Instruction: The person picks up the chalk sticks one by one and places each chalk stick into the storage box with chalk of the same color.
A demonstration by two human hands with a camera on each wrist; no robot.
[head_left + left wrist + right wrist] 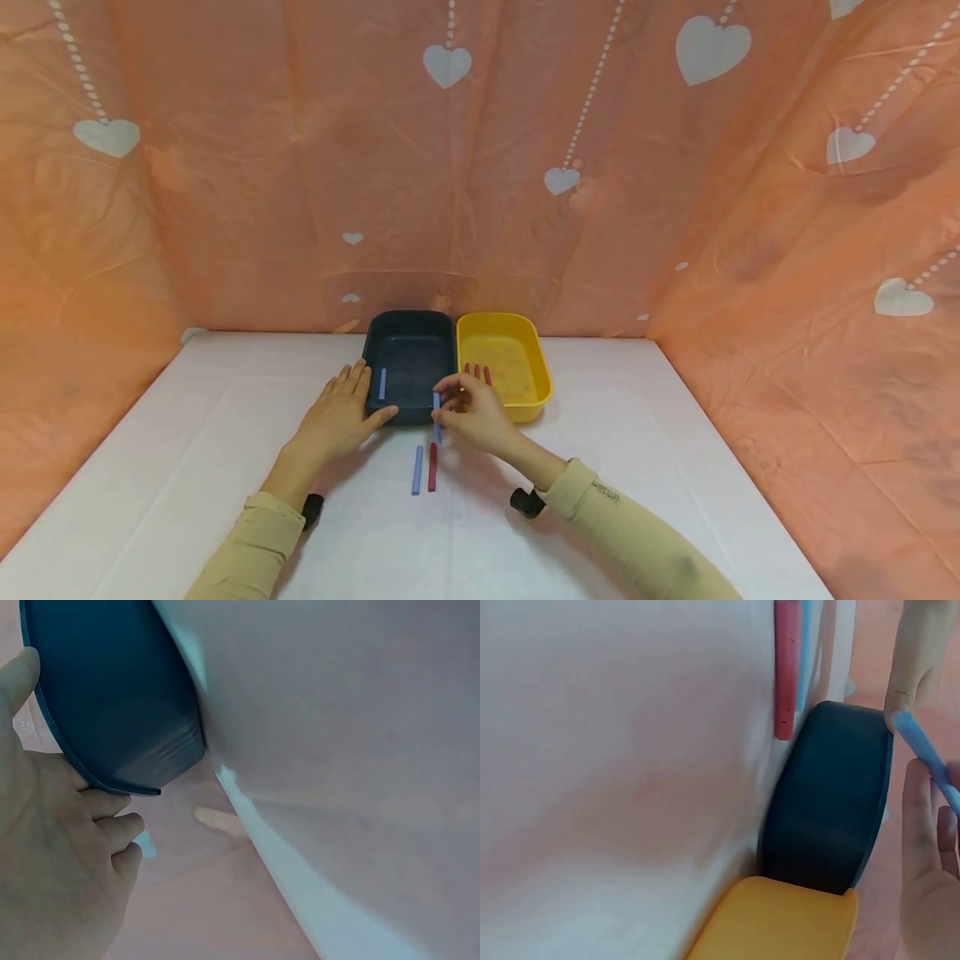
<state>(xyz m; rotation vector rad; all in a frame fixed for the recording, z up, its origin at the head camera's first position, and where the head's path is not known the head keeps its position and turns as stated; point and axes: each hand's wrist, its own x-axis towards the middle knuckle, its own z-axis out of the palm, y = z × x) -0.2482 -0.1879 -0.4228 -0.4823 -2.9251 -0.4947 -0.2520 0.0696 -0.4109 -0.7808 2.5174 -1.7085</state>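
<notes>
My right hand point(476, 417) pinches a slim blue stick point(437, 417) between thumb and fingers, over the near right corner of the dark blue bin point(411, 412). The same blue stick point(922, 750) shows tilted in the right wrist view. My left hand point(337, 417) rests on that bin's near left corner, its thumb on the near rim and fingers along the left side. Inside the dark bin lies another blue stick point(382, 384). On the cloth in front are a blue stick point(417, 471) and a red stick point(432, 467), side by side.
Touching the dark bin's right side stands a yellow bin point(546, 387), with several red sticks point(487, 376) at its left, partly behind my right hand. White cloth point(637, 450) covers the table. Orange curtains point(300, 167) with white hearts hang behind and at both sides.
</notes>
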